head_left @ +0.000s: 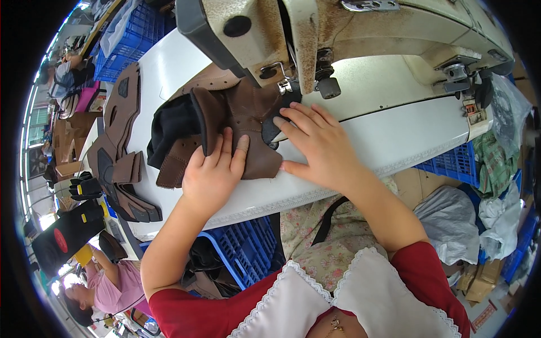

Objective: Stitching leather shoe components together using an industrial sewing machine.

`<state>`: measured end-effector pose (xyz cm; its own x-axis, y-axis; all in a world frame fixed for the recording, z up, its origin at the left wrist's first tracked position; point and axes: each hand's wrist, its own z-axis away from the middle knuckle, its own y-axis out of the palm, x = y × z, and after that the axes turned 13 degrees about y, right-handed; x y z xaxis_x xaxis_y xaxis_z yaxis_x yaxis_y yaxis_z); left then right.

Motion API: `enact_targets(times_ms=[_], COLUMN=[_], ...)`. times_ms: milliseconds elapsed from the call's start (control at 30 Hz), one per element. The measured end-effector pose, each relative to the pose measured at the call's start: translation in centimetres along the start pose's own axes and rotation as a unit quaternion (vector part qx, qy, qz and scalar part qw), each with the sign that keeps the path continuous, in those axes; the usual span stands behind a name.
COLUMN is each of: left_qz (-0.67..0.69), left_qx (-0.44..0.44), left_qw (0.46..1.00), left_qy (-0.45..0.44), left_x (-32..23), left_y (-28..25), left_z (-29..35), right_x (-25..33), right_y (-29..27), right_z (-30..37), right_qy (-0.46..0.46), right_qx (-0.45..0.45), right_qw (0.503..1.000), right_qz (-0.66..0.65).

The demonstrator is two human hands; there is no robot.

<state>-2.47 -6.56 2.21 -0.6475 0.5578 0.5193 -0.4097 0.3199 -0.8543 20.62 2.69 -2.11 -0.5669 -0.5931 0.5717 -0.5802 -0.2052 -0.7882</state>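
Observation:
A brown leather shoe upper [256, 155] with a black lining [172, 132] lies on the white sewing machine bed, its far right edge beneath the presser foot [285, 85]. My left hand [214, 172] rests on the near side of the upper, fingers stretched forward over the leather beside the raised collar flap. My right hand [318, 141] lies open with fingers spread, its fingertips on the dark edge of the upper close to the presser foot. The thumb touches the leather's right corner. What the needle does at the edge is too small to tell.
The sewing machine [394, 25] arches over the far side. Stacked brown leather pieces [121, 112] lie at the left. Blue crates [245, 253] stand below the table and at the far left. Plastic bags [451, 219] are at the right. Another person [115, 290] sits lower left.

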Motion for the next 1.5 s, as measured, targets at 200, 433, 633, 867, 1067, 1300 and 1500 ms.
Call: enact_targets(times_ms=[200, 433, 633, 867, 1067, 1300, 1500], left_qz=[-0.018, -0.024, -0.031, -0.019, -0.024, -0.031, -0.037], left_qx=[0.016, -0.002, 0.004, 0.033, 0.027, 0.046, 0.039], left_qw=[1.0, 1.0, 0.999, 0.999, 0.999, 0.998, 0.997], left_qy=[0.002, 0.017, 0.003, -0.011, -0.024, -0.044, -0.058], left_x=[-0.8, -1.9, -3.0, -3.8, -4.6, -5.3, -5.4], left_y=[-0.4, -1.0, -1.5, -2.0, -2.0, -2.3, -2.4], left_z=[-0.2, -1.4, -2.1, -2.5, -3.5, -4.5, -4.5], right_x=[-0.6, -1.9, -3.4, -3.6, -4.2, -3.3, -2.9], right_y=[-0.6, -1.2, -1.9, -2.1, -2.4, -2.2, -1.3], right_z=[-0.3, -0.5, -1.2, -1.8, -2.5, -2.9, -3.0], right_qy=[-0.007, -0.025, -0.051, -0.042, -0.039, -0.055, -0.06], right_qx=[0.009, 0.022, 0.037, 0.032, 0.028, 0.0, -0.015], right_qw=[1.0, 0.999, 0.998, 0.999, 0.999, 0.998, 0.998], right_qz=[0.001, 0.016, 0.021, -0.003, 0.015, 0.028, 0.008])
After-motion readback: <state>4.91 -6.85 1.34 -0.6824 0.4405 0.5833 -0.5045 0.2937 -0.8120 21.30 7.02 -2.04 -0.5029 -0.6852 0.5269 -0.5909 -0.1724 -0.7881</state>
